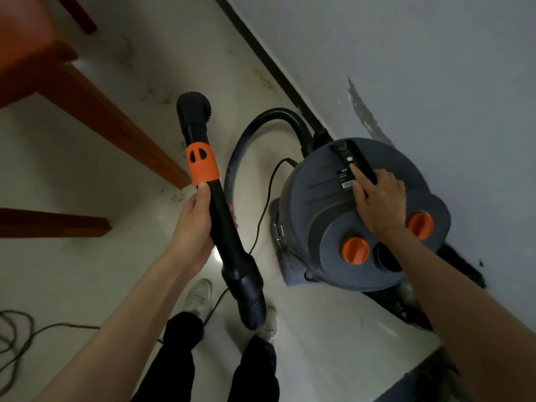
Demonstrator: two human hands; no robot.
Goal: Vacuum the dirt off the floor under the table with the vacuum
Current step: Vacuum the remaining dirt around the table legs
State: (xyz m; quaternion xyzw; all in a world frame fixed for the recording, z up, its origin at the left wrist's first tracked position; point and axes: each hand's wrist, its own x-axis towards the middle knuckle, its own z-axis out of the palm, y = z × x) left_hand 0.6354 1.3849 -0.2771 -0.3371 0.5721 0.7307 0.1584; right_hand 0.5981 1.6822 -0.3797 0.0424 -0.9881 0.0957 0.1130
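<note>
The left hand (pixel 193 224) grips the black plastic wand with orange collar (pixel 216 204); the right hand (pixel 378 203) presses flat-fingered on the grey round vacuum canister (pixel 324 216) — its thin black power cord (pixel 265 204) could snag feet.

The round plastic vacuum canister (pixel 342 216) was grey with orange knobs (pixel 355 250); the black wand (pixel 220 210) wore an orange collar (pixel 201 163); the floor (pixel 72 271) looked off-white, perhaps stained.

The vacuum (pixel 348 216) body looks matt grey plastic (orange knobs glossier). Table leg (pixel 116 126) is varnished wood. The floor (pixel 87 271) gleams smooth.
</note>
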